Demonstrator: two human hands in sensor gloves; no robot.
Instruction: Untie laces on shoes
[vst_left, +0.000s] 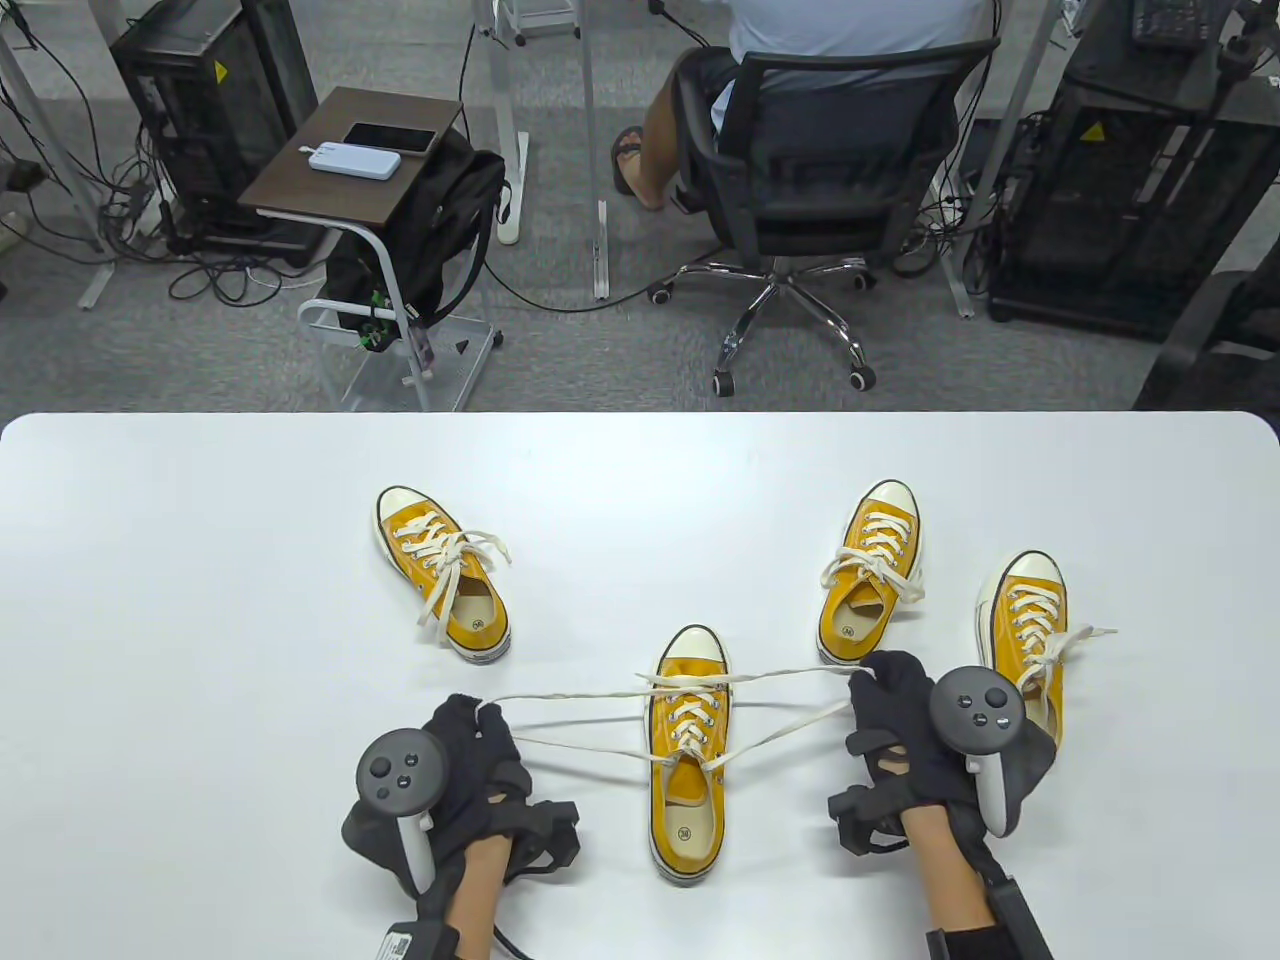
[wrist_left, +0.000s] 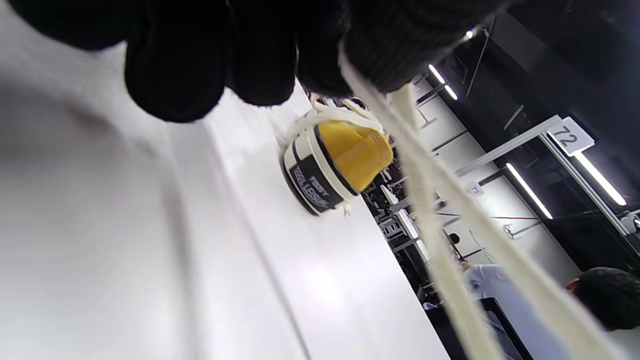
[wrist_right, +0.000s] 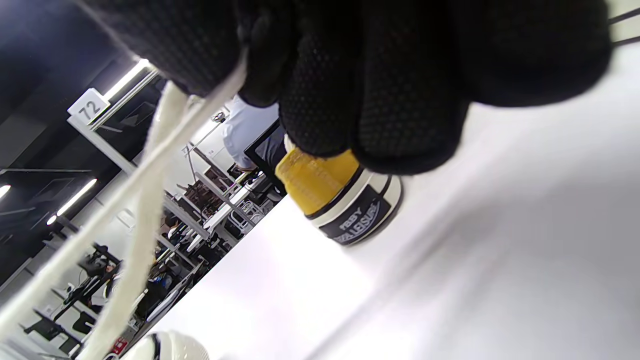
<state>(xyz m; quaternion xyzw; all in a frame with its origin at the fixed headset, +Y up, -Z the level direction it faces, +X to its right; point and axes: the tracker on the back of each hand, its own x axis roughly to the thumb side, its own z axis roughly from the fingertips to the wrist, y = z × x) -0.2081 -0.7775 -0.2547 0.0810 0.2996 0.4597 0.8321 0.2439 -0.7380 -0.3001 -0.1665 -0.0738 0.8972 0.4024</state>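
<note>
Several yellow canvas sneakers with cream laces lie on the white table (vst_left: 200, 620). The middle sneaker (vst_left: 688, 760) points away from me, between my hands. Its lace (vst_left: 590, 697) is stretched out to both sides. My left hand (vst_left: 480, 725) pinches the lace ends on the left; they show in the left wrist view (wrist_left: 430, 200). My right hand (vst_left: 872, 690) pinches the lace ends on the right, seen in the right wrist view (wrist_right: 150, 190). Both hands hold the lace taut just above the table.
A sneaker (vst_left: 442, 572) lies at the back left, with its heel in the left wrist view (wrist_left: 330, 165). Two more sneakers (vst_left: 868, 585) (vst_left: 1025, 630) lie at the right; the nearer one sits behind my right hand. An office chair (vst_left: 810, 190) with a seated person stands beyond the table.
</note>
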